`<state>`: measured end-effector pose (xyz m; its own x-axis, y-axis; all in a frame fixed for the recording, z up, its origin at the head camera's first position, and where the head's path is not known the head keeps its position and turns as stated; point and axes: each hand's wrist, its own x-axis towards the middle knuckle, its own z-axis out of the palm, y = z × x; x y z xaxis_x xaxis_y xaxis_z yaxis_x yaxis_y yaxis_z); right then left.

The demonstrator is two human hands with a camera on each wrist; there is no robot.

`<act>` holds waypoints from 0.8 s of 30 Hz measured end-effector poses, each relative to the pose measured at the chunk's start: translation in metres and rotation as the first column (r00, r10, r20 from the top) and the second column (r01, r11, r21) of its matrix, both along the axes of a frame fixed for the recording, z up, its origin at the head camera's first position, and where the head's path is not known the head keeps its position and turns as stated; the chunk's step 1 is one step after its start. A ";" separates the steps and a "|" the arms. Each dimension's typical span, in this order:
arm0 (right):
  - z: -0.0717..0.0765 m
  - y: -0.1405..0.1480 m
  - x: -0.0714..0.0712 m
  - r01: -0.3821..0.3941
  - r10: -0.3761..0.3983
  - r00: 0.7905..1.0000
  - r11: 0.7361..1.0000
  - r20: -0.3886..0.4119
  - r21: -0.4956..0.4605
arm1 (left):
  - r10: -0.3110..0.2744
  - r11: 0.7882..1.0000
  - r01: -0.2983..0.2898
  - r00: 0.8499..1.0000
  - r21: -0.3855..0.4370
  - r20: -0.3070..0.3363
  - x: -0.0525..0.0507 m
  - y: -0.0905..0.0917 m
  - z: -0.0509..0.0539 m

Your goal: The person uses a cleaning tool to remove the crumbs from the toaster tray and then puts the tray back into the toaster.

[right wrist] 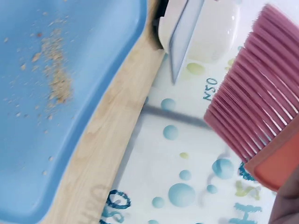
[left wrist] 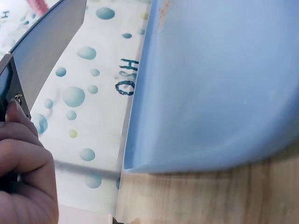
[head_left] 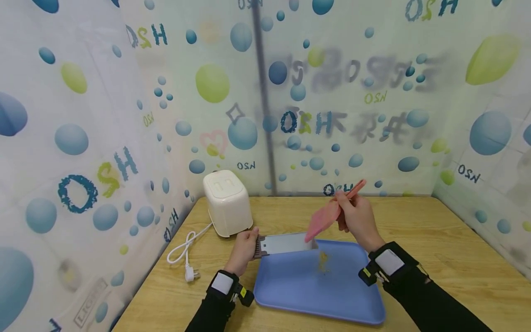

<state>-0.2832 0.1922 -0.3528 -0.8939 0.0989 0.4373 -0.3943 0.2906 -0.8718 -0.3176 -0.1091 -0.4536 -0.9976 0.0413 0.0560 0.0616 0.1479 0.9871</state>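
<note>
Left hand's [head_left: 243, 251] fingers grip the plate [head_left: 288, 243], raised near the tray's [head_left: 290, 286] far edge; right hand's [head_left: 360, 220] grip the brush [head_left: 324, 219]. Crumbs [right wrist: 58, 74] lie inside; table [head_left: 431, 267] extends rightward.

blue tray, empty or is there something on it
Not empty: in the right wrist view, a small pile of crumbs lies on the blue tray, with loose bits scattered around it.

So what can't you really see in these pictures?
Brush: right wrist view, handle cut off by the right edge.
Metal plate: left wrist view, its handle partly behind the left hand and past the left edge.
Crumbs: head view, too small to tell apart.
Toaster: head view, inside of slots too small to make out.
</note>
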 end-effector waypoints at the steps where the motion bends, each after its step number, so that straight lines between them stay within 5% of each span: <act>1: 0.002 -0.003 0.000 -0.027 0.026 1.000 1.000 -0.007 -0.011 | 0.001 1.000 -0.001 1.000 0.000 -0.004 0.001 0.000 0.000; 12: 0.010 -0.047 0.002 -0.263 0.265 0.964 0.964 0.039 -0.050 | -0.027 1.000 0.027 1.000 0.014 -0.004 0.003 0.008 0.005; 24: -0.003 -0.082 -0.001 -0.336 0.338 0.937 0.941 0.085 -0.031 | -0.057 0.998 0.058 0.998 0.039 -0.022 0.004 0.014 0.011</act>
<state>-0.2843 0.1105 -0.3554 -0.9106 -0.2087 0.3569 -0.3890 0.1402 -0.9105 -0.3140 -0.0950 -0.4426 -0.9921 0.0961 0.0800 0.0900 0.1048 0.9904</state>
